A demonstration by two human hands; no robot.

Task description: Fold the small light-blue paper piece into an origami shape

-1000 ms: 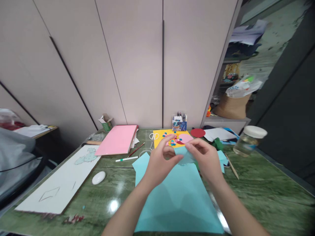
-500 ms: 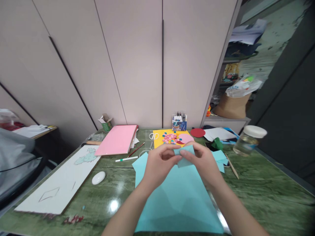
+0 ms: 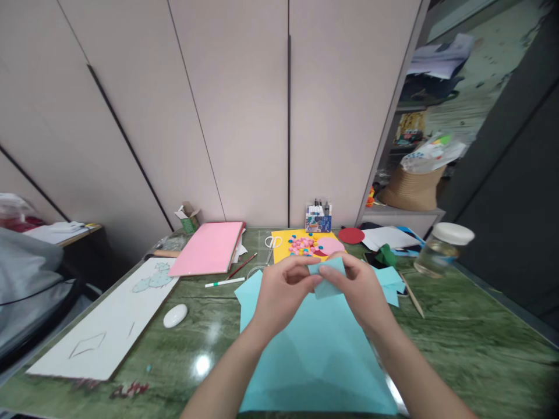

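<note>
A small folded piece of light blue paper [image 3: 330, 286] is held up between both hands. My left hand [image 3: 286, 288] pinches its left edge between thumb and fingers. On the paper's right side, my right hand [image 3: 360, 285] grips it with the thumb across its front. Below the hands a large light blue sheet [image 3: 314, 361] lies on the green table. More light blue paper pieces [image 3: 390, 280] lie to the right of my right hand. Beyond the hands, pink, blue and yellow bits [image 3: 303, 244] sit on a yellow sheet [image 3: 280, 250].
Left are a pink folder [image 3: 209, 247], a white drawn-on board [image 3: 100, 320], a white oval object [image 3: 175, 315] and a green-white marker [image 3: 225, 282]. Scissors [image 3: 273, 242] lie behind. Right are a lidded jar [image 3: 442, 250], a wooden stick [image 3: 413, 295] and a red disc [image 3: 351, 235].
</note>
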